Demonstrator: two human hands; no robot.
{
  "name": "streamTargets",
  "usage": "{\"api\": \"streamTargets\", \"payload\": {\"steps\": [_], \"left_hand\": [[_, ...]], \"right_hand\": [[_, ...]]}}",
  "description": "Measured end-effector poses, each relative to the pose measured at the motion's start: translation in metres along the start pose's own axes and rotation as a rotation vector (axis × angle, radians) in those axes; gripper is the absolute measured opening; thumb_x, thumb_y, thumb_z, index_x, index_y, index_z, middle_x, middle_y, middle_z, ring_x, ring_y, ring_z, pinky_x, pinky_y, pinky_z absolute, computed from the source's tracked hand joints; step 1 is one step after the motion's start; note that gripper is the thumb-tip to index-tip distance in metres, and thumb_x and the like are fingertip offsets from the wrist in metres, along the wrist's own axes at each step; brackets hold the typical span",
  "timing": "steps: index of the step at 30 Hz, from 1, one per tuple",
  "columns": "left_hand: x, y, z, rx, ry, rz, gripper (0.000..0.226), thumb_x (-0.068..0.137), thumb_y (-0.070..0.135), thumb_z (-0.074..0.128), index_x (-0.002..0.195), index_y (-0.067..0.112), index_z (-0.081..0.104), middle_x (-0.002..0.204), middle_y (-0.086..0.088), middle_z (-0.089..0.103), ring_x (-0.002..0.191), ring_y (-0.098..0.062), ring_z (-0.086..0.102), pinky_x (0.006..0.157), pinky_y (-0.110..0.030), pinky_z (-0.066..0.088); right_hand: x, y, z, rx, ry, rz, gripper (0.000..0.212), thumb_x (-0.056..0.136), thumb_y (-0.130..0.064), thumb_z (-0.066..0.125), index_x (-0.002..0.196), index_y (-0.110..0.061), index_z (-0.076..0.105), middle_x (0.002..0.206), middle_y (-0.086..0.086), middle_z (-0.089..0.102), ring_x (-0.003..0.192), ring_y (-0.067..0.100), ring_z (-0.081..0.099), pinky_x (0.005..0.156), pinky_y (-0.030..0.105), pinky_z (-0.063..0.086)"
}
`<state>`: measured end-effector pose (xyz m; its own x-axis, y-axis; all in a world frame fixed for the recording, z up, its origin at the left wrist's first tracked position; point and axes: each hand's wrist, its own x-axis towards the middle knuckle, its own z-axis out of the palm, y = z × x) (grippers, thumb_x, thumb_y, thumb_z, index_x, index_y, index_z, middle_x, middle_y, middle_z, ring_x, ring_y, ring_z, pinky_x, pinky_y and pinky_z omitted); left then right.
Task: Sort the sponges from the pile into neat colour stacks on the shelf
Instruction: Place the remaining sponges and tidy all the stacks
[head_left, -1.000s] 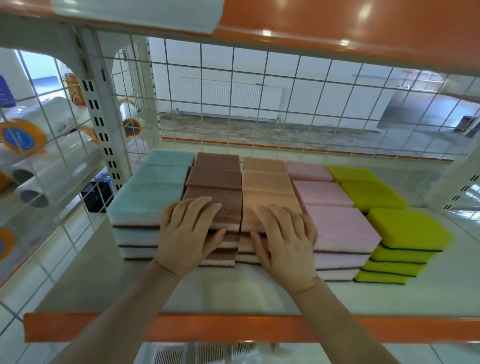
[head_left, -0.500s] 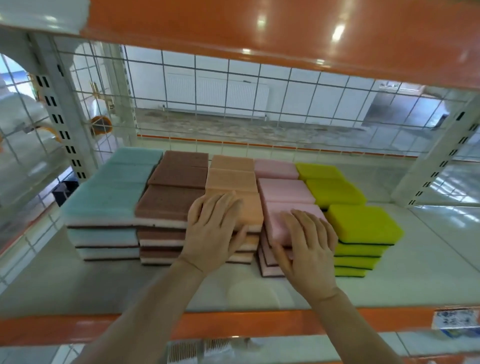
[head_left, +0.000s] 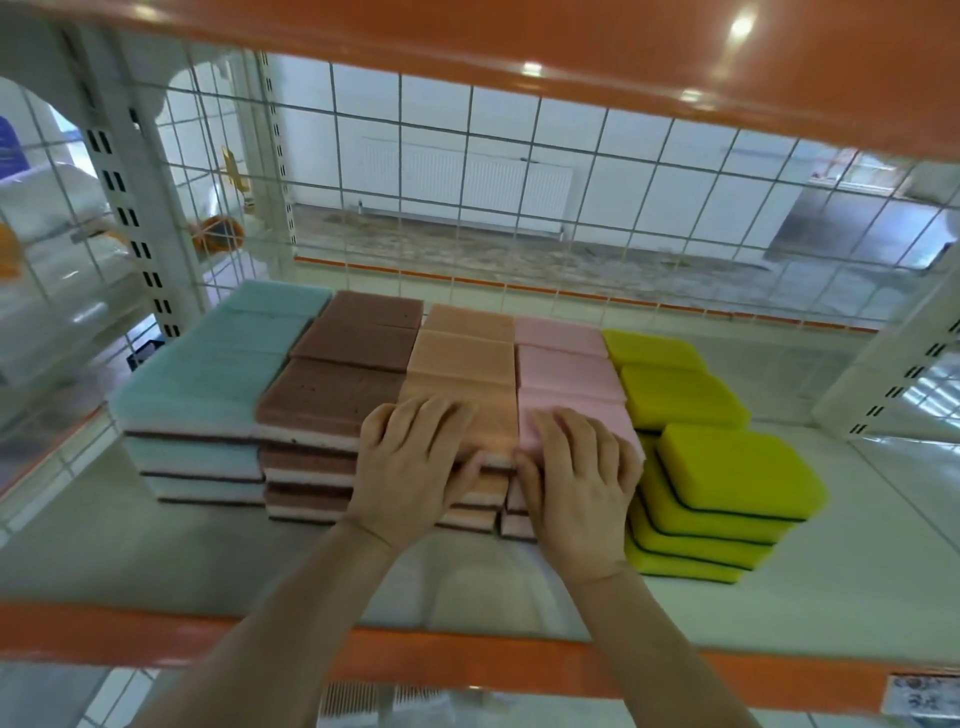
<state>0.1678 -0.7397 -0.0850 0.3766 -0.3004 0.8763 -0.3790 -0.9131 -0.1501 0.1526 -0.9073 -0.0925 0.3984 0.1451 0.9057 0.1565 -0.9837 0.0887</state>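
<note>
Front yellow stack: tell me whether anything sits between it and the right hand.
Nothing visible does. The right hand rests on the front pink stack, and the front yellow stack stands directly beside it.

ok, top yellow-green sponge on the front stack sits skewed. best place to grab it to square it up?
Pinch the top yellow-green sponge across its two short ends, coming from above and the front. Its right end overhangs the front yellow-green stack and the shelf beside it is bare, so fingers probably fit there. The left end lies near the pink stack, where the right hand rests; space looks tighter.
</note>
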Motion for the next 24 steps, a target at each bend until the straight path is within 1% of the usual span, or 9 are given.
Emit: {"api": "streamTargets", "payload": {"steps": [2, 4, 6, 9, 14, 17, 19, 21, 24], "left_hand": [[0.001, 0.0, 0.001, -0.004, 0.009, -0.002, 0.04, 0.089, 0.041, 0.044, 0.105, 0.012, 0.066, 0.098, -0.012, 0.069, 0.095, -0.023, 0.047, 0.08, -0.039, 0.034], [0.001, 0.0, 0.001, -0.005, 0.011, -0.002, 0.037, 0.093, 0.042, 0.038, 0.109, 0.014, 0.056, 0.098, -0.011, 0.069, 0.094, -0.023, 0.047, 0.08, -0.038, 0.034], [0.001, 0.001, -0.001, -0.014, -0.005, -0.014, 0.041, 0.095, 0.042, 0.034, 0.108, 0.013, 0.06, 0.099, -0.011, 0.069, 0.094, -0.023, 0.047, 0.08, -0.039, 0.034], [0.003, 0.003, -0.006, -0.032, -0.022, -0.028, 0.044, 0.09, 0.04, 0.042, 0.099, 0.009, 0.071, 0.099, -0.013, 0.069, 0.095, -0.024, 0.047, 0.08, -0.039, 0.034], [0.01, 0.016, -0.019, -0.09, 0.026, -0.02, 0.036, 0.083, 0.032, 0.05, 0.097, 0.006, 0.072, 0.099, -0.013, 0.068, 0.095, -0.025, 0.048, 0.081, -0.038, 0.035], [0.014, 0.032, -0.021, -0.144, 0.03, 0.015, 0.033, 0.083, 0.029, 0.049, 0.097, 0.007, 0.069, 0.097, -0.013, 0.068, 0.094, -0.025, 0.047, 0.08, -0.037, 0.035], [0.018, 0.044, -0.019, -0.181, 0.019, 0.022, 0.03, 0.083, 0.028, 0.05, 0.096, 0.009, 0.069, 0.097, -0.013, 0.068, 0.094, -0.025, 0.047, 0.081, -0.037, 0.036], [0.022, 0.056, -0.015, -0.191, 0.006, 0.029, 0.03, 0.084, 0.029, 0.051, 0.094, 0.009, 0.071, 0.099, -0.011, 0.068, 0.095, -0.024, 0.049, 0.081, -0.037, 0.038], [0.026, 0.068, -0.009, -0.19, -0.005, 0.07, 0.028, 0.085, 0.029, 0.05, 0.095, 0.01, 0.069, 0.099, -0.011, 0.067, 0.094, -0.025, 0.048, 0.08, -0.037, 0.037]], "right_hand": [[0.001, 0.001, 0.002, 0.004, -0.006, -0.005, 0.032, 0.096, -0.042, 0.035, 0.113, -0.019, 0.05, 0.104, 0.007, 0.067, 0.1, 0.023, 0.047, 0.086, 0.038, 0.032], [0.001, 0.001, 0.002, 0.005, -0.018, 0.002, 0.032, 0.096, -0.042, 0.034, 0.113, -0.02, 0.049, 0.104, 0.007, 0.067, 0.101, 0.023, 0.046, 0.087, 0.039, 0.032], [0.002, 0.0, 0.001, 0.003, -0.032, 0.007, 0.033, 0.097, -0.042, 0.032, 0.114, -0.02, 0.049, 0.104, 0.007, 0.067, 0.101, 0.023, 0.046, 0.087, 0.039, 0.032], [0.003, 0.001, -0.007, 0.027, -0.05, -0.006, 0.032, 0.093, -0.042, 0.04, 0.115, -0.02, 0.048, 0.106, 0.008, 0.067, 0.101, 0.023, 0.046, 0.088, 0.039, 0.032], [0.005, 0.004, -0.032, 0.084, -0.044, -0.054, 0.033, 0.092, -0.039, 0.04, 0.116, -0.018, 0.049, 0.109, 0.011, 0.066, 0.104, 0.025, 0.046, 0.088, 0.041, 0.032], [0.008, 0.022, -0.048, 0.065, -0.039, -0.058, 0.033, 0.088, -0.034, 0.046, 0.116, -0.017, 0.05, 0.109, 0.012, 0.066, 0.104, 0.026, 0.046, 0.087, 0.041, 0.033], [0.007, 0.038, -0.057, 0.032, -0.047, -0.045, 0.034, 0.088, -0.033, 0.047, 0.114, -0.016, 0.059, 0.108, 0.012, 0.066, 0.102, 0.026, 0.048, 0.085, 0.041, 0.035], [0.004, 0.056, -0.064, -0.002, -0.055, -0.029, 0.034, 0.089, -0.031, 0.047, 0.107, -0.013, 0.068, 0.108, 0.011, 0.067, 0.101, 0.025, 0.049, 0.084, 0.041, 0.035], [-0.004, 0.081, -0.069, -0.031, -0.059, -0.008, 0.033, 0.088, -0.029, 0.048, 0.103, -0.01, 0.071, 0.105, 0.012, 0.067, 0.099, 0.025, 0.047, 0.084, 0.041, 0.035]]}}
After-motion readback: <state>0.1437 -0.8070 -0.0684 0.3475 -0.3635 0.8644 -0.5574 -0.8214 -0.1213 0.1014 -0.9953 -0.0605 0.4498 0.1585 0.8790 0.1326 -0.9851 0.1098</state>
